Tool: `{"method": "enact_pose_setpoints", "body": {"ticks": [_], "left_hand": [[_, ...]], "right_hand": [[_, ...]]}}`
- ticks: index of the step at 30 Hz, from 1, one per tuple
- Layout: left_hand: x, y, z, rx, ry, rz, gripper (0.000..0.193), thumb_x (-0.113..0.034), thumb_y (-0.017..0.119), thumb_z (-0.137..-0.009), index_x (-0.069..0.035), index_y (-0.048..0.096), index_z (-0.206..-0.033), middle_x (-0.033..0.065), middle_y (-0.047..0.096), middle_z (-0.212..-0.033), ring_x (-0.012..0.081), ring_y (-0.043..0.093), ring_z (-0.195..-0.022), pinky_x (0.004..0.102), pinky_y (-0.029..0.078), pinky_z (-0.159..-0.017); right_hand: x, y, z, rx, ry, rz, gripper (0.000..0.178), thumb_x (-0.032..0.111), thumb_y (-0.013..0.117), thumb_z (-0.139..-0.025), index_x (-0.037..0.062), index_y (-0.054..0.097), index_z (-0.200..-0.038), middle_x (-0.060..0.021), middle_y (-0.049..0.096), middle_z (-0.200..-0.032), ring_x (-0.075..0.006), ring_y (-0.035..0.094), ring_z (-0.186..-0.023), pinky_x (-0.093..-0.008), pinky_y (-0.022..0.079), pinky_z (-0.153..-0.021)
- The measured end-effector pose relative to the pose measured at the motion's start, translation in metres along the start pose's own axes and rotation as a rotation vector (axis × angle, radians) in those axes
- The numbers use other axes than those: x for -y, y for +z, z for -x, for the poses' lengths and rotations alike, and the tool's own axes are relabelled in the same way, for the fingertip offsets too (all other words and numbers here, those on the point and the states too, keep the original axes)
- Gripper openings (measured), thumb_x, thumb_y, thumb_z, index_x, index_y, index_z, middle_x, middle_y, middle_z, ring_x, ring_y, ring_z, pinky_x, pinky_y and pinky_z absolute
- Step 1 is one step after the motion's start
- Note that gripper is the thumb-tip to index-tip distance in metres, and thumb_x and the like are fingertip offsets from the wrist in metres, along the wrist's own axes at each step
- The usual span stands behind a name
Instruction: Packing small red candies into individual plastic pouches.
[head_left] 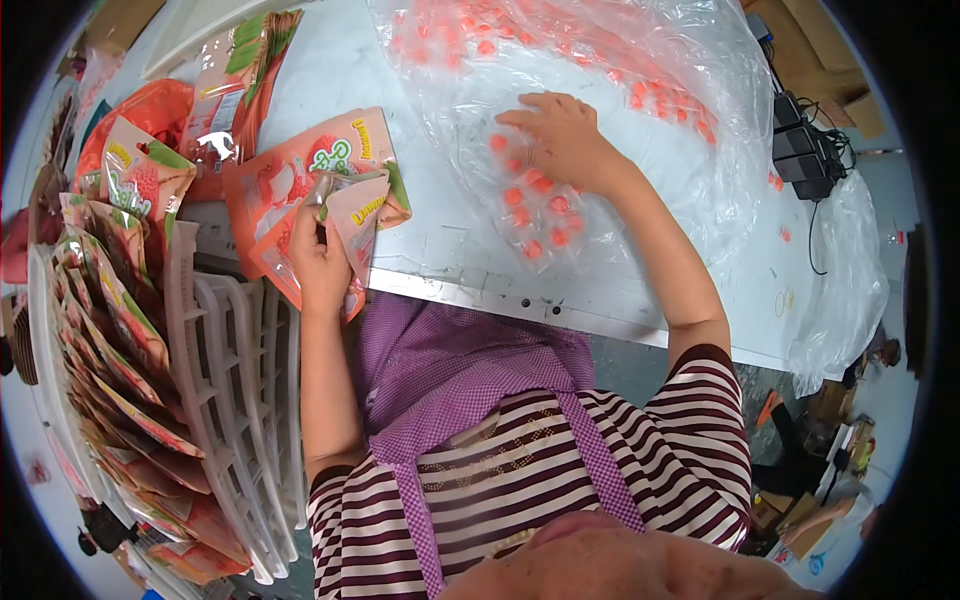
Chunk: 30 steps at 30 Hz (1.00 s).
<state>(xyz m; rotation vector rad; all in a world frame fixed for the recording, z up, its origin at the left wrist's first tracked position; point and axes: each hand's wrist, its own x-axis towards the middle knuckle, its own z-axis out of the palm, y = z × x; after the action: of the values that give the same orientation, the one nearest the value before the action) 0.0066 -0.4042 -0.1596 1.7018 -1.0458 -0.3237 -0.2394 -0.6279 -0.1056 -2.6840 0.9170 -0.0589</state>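
My left hand (320, 268) is closed on the edge of a pink printed pouch (358, 212), near the table's front edge. Its top looks parted, and a greyish inner side shows. Beneath it lies another pink pouch (265, 185) with green and yellow print. Farther right, my right hand (562, 145) is spread above the table, fingers pointing left and apart. Under and beside its fingers lie several small red-orange pieces in see-through wrappers (519, 215). Whether a fingertip touches one is hard to tell. More such wrapped pieces (660, 98) lie on and in a large see-through plastic bag (735, 60).
To my left, white plastic crates (215, 330) stand beside the table, and many similar pouches (120, 300) fill one. A stack of pouches (228, 90) lies at the table's back left. Black boxes with cables (805, 150) and crumpled plastic (850, 270) are at the right edge.
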Motion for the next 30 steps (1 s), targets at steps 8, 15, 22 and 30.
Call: {"method": "enact_pose_setpoints", "body": {"ticks": [8, 15, 22, 30], "left_hand": [[-0.005, 0.0, 0.0, -0.007, -0.071, 0.02, 0.006, -0.003, 0.043, -0.093, 0.0, 0.046, -0.089, 0.0043, 0.052, -0.085, 0.0072, 0.049, -0.079, 0.021, 0.041, -0.068], [-0.012, -0.001, 0.002, -0.012, -0.13, 0.092, 0.004, -0.003, 0.047, -0.09, 0.001, 0.049, -0.09, 0.0066, 0.053, -0.087, 0.0117, 0.051, -0.082, 0.0241, 0.042, -0.072], [-0.057, -0.012, -0.002, 0.01, 0.054, -0.082, 0.012, -0.011, 0.057, -0.086, 0.0, 0.058, -0.09, 0.015, 0.055, -0.114, 0.0207, 0.053, -0.101, 0.0316, 0.04, -0.087], [-0.121, 0.017, -0.016, 0.201, 0.493, -0.304, 0.011, -0.004, 0.068, -0.068, -0.002, 0.063, -0.077, 0.0173, 0.045, -0.133, 0.0345, 0.044, -0.119, 0.0406, 0.035, -0.098]], "right_hand": [[0.028, 0.012, 0.016, -0.099, -0.078, 0.059, 0.072, 0.048, 0.071, -0.066, 0.0299, 0.046, -0.13, -0.0095, 0.033, -0.141, -0.0375, 0.02, -0.132, -0.0562, 0.013, -0.106], [0.024, 0.034, 0.011, -0.268, -0.205, 0.129, 0.055, 0.054, 0.065, -0.07, 0.0305, 0.054, -0.119, -0.0058, 0.044, -0.13, -0.0333, 0.036, -0.121, -0.0512, 0.023, -0.098], [0.023, 0.036, 0.009, -0.292, -0.257, 0.141, 0.026, 0.04, 0.065, -0.075, 0.0229, 0.06, -0.094, 0.0012, 0.055, -0.096, -0.0199, 0.048, -0.092, -0.0379, 0.035, -0.077], [0.011, 0.037, 0.0, -0.459, -0.258, -0.09, 0.009, 0.022, 0.064, -0.079, 0.0131, 0.063, -0.08, -0.0026, 0.056, -0.075, -0.0184, 0.052, -0.068, -0.0282, 0.043, -0.057]]}}
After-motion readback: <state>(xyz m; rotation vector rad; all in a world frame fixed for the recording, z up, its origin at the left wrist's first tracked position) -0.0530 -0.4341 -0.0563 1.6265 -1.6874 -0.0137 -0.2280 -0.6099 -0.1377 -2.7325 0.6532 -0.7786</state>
